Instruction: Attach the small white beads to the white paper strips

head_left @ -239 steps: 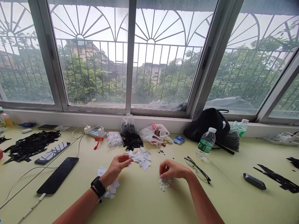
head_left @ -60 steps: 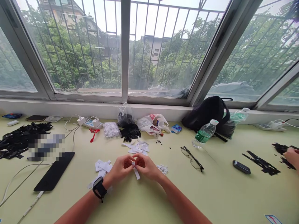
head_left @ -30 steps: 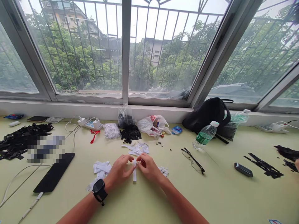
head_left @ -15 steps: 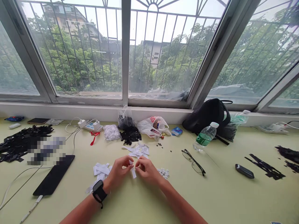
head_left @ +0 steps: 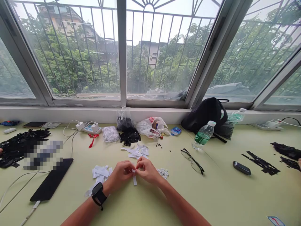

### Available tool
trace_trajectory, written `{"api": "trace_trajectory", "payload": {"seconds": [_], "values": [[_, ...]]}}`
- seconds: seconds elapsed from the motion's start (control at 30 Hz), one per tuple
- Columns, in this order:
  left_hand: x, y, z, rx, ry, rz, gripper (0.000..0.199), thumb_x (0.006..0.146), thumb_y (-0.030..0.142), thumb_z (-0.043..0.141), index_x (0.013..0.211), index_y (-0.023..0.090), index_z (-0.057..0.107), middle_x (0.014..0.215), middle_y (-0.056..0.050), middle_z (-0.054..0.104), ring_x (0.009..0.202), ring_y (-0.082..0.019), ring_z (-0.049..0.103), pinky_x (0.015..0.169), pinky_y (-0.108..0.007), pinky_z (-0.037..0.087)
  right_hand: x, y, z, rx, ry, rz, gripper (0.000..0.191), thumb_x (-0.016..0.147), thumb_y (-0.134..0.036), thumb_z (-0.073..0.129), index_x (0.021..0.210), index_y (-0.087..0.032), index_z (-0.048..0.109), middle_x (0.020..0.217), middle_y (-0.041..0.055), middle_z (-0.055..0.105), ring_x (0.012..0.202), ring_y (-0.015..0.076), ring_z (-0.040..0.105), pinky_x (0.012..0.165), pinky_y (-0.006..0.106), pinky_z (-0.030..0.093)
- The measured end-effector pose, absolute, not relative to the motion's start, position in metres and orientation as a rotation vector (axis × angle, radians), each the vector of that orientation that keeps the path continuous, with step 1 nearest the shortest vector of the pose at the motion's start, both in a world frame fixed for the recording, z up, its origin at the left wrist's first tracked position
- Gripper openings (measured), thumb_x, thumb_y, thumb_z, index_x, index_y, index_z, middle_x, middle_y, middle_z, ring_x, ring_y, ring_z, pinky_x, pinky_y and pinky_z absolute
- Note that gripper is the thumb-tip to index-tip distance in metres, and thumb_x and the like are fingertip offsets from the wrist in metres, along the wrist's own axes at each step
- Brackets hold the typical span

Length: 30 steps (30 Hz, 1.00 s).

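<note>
Over desk [head_left: 207, 194] | left hand [head_left: 118, 175], right hand [head_left: 147, 171] | pinching white strip [head_left: 134, 180]

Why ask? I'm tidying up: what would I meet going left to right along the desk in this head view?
Black scraps, phone, white tags, left hand, white strip, right hand, white buttons, glasses, dark fob, black strips.

Workroom (long green counter [head_left: 211, 201], barred windows [head_left: 162, 62])

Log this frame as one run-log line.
left hand: pinching narrow white strip | right hand: pinching same strip | beside: white strip pile, small white buttons
</note>
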<state>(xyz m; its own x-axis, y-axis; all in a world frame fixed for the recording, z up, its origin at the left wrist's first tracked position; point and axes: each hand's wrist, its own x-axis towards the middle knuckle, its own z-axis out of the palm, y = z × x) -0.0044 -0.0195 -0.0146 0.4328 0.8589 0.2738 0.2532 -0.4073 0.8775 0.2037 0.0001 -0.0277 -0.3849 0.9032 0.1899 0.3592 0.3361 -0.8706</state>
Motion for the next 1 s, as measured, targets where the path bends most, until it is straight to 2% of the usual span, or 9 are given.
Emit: {"api": "trace_trajectory", "payload": {"seconds": [0.37,0.53,0.77,1.0], "values": [[-0.0028,-0.0216,-0.0086,1.953,0.956,0.949,0.017,0.092,0.019,0.062,0.094,0.020,0.079,0.089,-0.007,0.070,0.078,-0.018,0.063,0.067,-0.026,0.049,0.2022,-0.0017,-0.0259,-1.125,-1.910,0.979,0.007,0.081,-0.018,0.071,0.076,-0.019,0.076,0.092,0.0047,0.061,0.078,0.0173,0.057,0.067,0.028,0.045],[-0.0030,-0.0218,-0.0083,1.967,1.013,0.952,0.015,0.090,0.019,0.063,0.092,0.019,0.078,0.079,-0.004,0.069,0.069,-0.016,0.060,0.065,-0.026,0.046,0.2013,-0.0047,-0.0211,-1.119,-1.941,0.971,0.012,0.085,-0.017,0.065,0.077,-0.018,0.075,0.092,0.0042,0.061,0.078,0.0165,0.058,0.068,0.027,0.045],[-0.0014,-0.0217,-0.0106,1.936,1.034,0.984,0.014,0.087,0.016,0.064,0.090,0.019,0.078,0.084,-0.004,0.068,0.068,-0.015,0.060,0.063,-0.025,0.046,0.1989,-0.0068,-0.0196,-1.102,-1.953,0.949,0.012,0.086,-0.017,0.065,0.078,-0.018,0.074,0.094,0.0043,0.061,0.081,0.0176,0.060,0.074,0.028,0.048],[-0.0002,-0.0254,-0.0048,1.960,1.045,0.947,0.015,0.088,0.015,0.061,0.090,0.019,0.076,0.072,0.000,0.065,0.063,-0.013,0.054,0.060,-0.024,0.041,0.1987,-0.0058,-0.0223,-1.097,-1.950,0.950,0.012,0.085,-0.015,0.064,0.078,-0.018,0.073,0.094,0.0041,0.061,0.081,0.0173,0.059,0.073,0.028,0.047]]}}
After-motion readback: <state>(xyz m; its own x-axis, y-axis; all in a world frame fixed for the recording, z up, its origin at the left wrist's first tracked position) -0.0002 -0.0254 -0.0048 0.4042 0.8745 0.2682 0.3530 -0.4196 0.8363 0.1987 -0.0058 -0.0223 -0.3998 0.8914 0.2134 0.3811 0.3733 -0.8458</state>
